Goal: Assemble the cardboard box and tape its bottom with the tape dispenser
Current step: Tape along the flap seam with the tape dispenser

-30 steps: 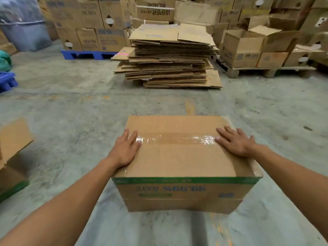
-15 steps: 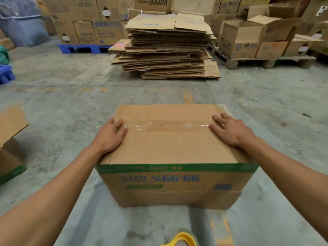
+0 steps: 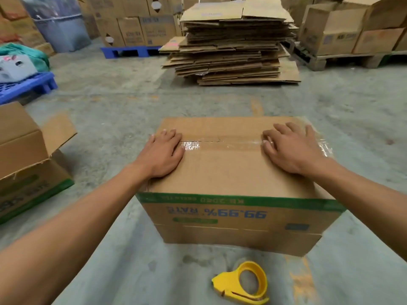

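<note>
An assembled cardboard box (image 3: 229,172) with a green band and upside-down blue print stands on the concrete floor in front of me. A strip of clear tape (image 3: 226,144) runs along the seam of its upward face. My left hand (image 3: 161,154) lies flat on the left end of the tape, fingers together, holding nothing. My right hand (image 3: 290,148) lies flat on the right end, fingers spread. A yellow tape dispenser (image 3: 243,282) rests on the floor just in front of the box, touched by neither hand.
An open box (image 3: 24,159) with raised flaps stands at the left. Behind is a tall stack of flattened cardboard (image 3: 231,45). Blue pallets (image 3: 26,86) lie at the left and back, and boxes on a wooden pallet (image 3: 343,31) sit back right.
My view has tilted down and shifted, so the yellow tape dispenser has come fully into view. Both hands have slid a little inward along the taped seam and stay flat on the box.
</note>
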`<state>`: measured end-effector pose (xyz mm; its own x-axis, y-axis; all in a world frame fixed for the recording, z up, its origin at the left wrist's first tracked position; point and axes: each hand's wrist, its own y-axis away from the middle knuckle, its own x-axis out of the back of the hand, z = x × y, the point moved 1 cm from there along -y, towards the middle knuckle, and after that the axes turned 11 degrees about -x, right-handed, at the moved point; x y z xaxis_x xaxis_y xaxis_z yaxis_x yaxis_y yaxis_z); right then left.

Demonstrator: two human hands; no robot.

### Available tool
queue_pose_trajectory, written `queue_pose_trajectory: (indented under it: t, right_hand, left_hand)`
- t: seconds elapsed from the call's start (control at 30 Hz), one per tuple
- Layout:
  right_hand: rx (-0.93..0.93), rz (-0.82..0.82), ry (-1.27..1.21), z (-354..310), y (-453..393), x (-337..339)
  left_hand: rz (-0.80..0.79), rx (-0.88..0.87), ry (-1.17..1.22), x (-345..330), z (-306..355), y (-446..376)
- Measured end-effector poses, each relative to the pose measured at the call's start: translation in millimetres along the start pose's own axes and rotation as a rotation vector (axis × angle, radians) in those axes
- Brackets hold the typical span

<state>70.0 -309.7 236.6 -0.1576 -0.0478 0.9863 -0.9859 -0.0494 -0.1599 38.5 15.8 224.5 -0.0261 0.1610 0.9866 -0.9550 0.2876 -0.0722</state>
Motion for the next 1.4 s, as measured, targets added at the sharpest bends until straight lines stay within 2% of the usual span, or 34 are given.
queue_pose_trajectory:
  t: [0.2,0.23,0.3,0.37,0.43,0.53,0.67,0.8,1.0,1.17,1.27,1.4]
  right_hand:
    - [0.75,0.361,-0.488,-88,69,4]
    - [0.851,0.351,-0.559,-96,93,-4]
    - [0.954,0.17,-0.62,-101,143,-37]
    - [0.901,-0.105,-0.574,-88,182,-88]
    - [0.78,-0.39,-0.395,-66,199,-136]
    - [0.662,-0.624,-0.061,-36,211,-177]
    - [0.701,-0.709,0.025,-18,224,-196]
    - [0.775,-0.711,0.06,-19,224,-200]
    - [0.667,-0.949,0.04,-32,210,-196]
    - [0.616,-1.079,0.067,-48,198,-190]
    - [0.532,-1.064,0.022,-63,180,-170]
    - [0.629,-0.99,-0.11,-91,157,-115]
  left_hand:
    - [-0.048,-0.019,0.017,-15,9,-3]
    - [-0.051,-0.017,0.018,-17,7,-3]
    - [-0.06,-0.022,0.01,-18,4,-5]
    - [-0.066,-0.026,0.009,-20,1,-6]
    - [-0.069,-0.036,0.009,-21,-1,-7]
    - [-0.053,-0.049,-0.005,-23,-4,-9]
    - [-0.038,-0.057,-0.012,-25,-5,-9]
    - [-0.026,-0.06,-0.014,-23,-2,-10]
    - [-0.01,-0.053,-0.003,-22,-1,-8]
    - [0.0,-0.049,-0.003,-21,1,-7]
    - [-0.008,-0.052,0.008,-21,0,-7]
    - [-0.002,-0.047,0.024,-21,0,-7]
